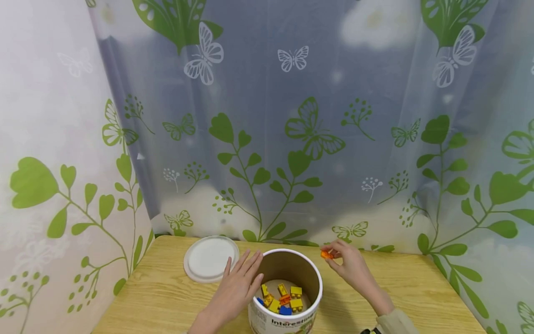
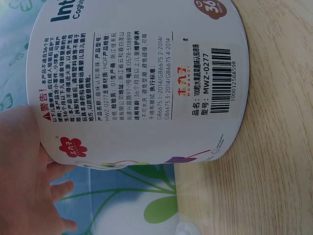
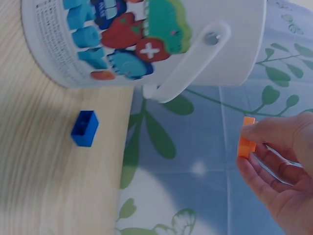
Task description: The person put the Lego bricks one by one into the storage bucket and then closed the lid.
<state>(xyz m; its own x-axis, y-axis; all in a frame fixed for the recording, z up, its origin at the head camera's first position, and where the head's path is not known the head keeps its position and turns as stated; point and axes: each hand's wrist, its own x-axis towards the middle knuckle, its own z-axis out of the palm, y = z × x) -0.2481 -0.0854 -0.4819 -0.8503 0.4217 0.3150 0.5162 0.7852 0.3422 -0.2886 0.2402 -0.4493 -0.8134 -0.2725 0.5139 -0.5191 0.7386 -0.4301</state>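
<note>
A white round bucket [image 1: 283,322] with printed sides stands on the table. Inside it lie several yellow toy bricks [image 1: 295,292], along with orange and blue ones. My left hand [image 1: 238,291] rests at the bucket's left rim, its fingers extended; in the left wrist view the hand [image 2: 24,176] is beside the rim. To the right of the bucket and above the table, my right hand [image 1: 350,266] pinches an orange toy brick [image 3: 246,137] between thumb and fingers. A blue toy brick [image 3: 85,128] lies on the table in the right wrist view.
A round white lid [image 1: 211,257] lies on the wooden table [image 1: 154,297] to the left of the bucket. The bucket's white handle [image 3: 190,66] hangs down its side. A curtain [image 1: 267,139] with leaves and butterflies closes off the back of the table.
</note>
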